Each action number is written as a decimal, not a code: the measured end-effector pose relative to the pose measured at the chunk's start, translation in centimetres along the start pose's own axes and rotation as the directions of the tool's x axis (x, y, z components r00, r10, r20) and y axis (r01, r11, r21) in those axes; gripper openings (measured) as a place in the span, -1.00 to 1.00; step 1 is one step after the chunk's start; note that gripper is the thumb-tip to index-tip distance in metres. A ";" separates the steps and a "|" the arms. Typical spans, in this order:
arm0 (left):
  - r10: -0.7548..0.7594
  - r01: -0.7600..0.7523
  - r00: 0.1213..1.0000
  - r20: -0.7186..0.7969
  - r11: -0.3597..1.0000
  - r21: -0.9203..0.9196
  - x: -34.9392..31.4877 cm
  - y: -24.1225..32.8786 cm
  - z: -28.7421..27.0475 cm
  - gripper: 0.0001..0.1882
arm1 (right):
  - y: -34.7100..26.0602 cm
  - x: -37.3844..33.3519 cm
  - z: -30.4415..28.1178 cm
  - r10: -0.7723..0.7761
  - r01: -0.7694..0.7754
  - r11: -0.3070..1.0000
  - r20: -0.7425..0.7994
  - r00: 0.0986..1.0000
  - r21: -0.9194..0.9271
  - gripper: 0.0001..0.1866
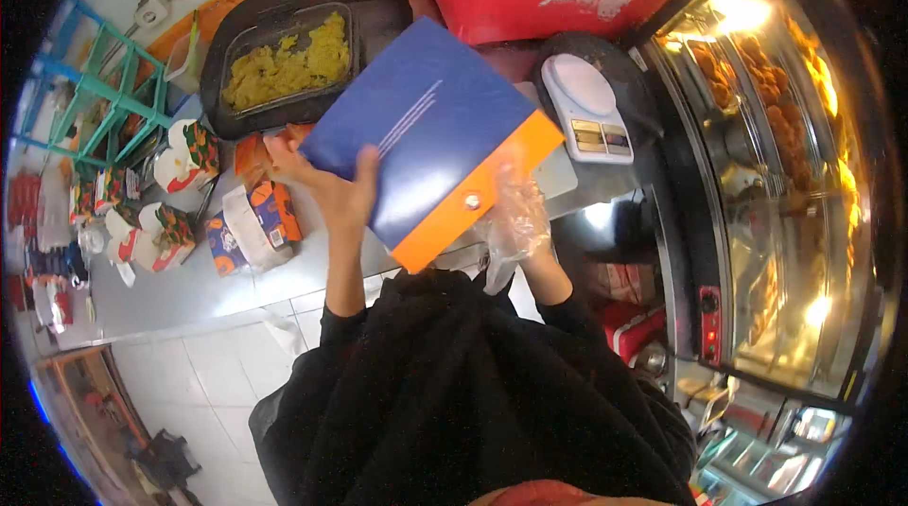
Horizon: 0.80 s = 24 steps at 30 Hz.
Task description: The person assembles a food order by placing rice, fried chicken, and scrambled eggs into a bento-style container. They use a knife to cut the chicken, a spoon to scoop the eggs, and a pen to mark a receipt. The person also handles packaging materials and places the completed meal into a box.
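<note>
Between my hands, above the steel counter, is a tilted blue cardboard box [426,118] with an orange band along one edge. My left hand [336,189] grips its left side, thumb on the blue face and the other fingers partly hidden. A loose, clear plastic glove covers my right hand [515,222]. It is closed at the orange edge, its fingers blurred by the plastic. Just left of my left wrist stands a blue and orange carton [253,230] with a white band around it.
A dark tray [383,9] holds a clear tub of yellow-green food. Right of the box stands a white kitchen scale [586,104]. A lit glass display cabinet [757,175] bounds the right side. Patterned paper boxes [184,161] and a teal rack [113,99] stand left.
</note>
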<state>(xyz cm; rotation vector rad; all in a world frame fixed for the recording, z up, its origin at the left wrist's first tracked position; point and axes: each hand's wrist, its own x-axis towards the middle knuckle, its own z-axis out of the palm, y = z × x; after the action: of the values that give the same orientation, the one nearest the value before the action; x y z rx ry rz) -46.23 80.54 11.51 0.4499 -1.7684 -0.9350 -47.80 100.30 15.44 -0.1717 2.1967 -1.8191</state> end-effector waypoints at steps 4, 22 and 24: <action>0.232 -0.288 0.853 0.467 0.956 0.051 -1.4 8.2 0.8 -0.11 | -2.4 0.8 -3.1 -0.131 0.133 0.980 0.021 0.991 -0.149 -0.63; 0.266 -0.409 0.882 0.389 0.019 0.912 3.9 9.0 -14.7 -0.57 | -7.9 0.0 -3.1 -0.185 0.908 0.398 0.981 -0.063 0.133 -0.30; 0.120 -0.363 0.929 0.351 0.104 0.926 3.9 9.8 -16.3 -0.64 | -9.6 1.8 -2.6 -0.019 0.863 0.472 0.981 -0.195 0.180 -0.24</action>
<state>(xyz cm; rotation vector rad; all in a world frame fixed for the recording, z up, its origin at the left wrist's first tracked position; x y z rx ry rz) -31.60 77.85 24.03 0.8625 -2.3775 0.7017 -51.09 100.34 24.96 -2.1156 1.3252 -0.3165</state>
